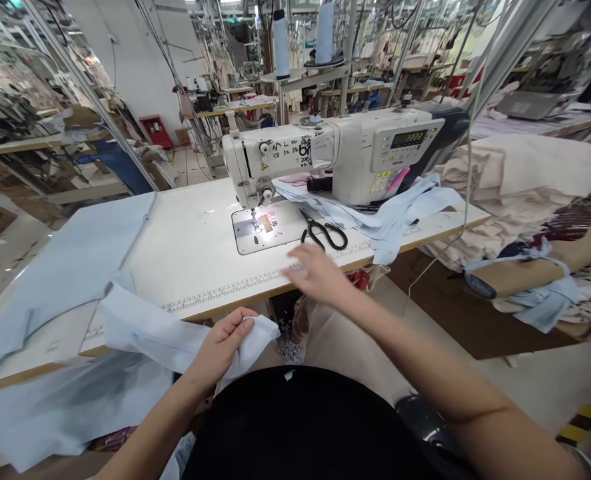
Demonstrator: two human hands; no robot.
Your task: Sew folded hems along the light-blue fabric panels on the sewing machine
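Observation:
My left hand [230, 340] is closed on the end of a light blue fabric piece [150, 330], thumb on top. The cloth runs left over the table's front edge and hangs down there. Slightly smeared by motion, my right hand [318, 273] is over the front edge with its fingers apart and nothing visible in them. Just beyond it, black-handled thread scissors [325, 233] lie on the table beside the needle plate [248, 243]. The white sewing machine [355, 150] stands behind them, its lamp lighting the needle area.
Another light blue panel [75, 247] covers the table's left side. Light blue strips [400, 213] lie under and right of the machine. A beige fabric pile [520, 173] is at the right, with a cord [468, 173] hanging before it. Thread cones [280, 47] stand above the machine.

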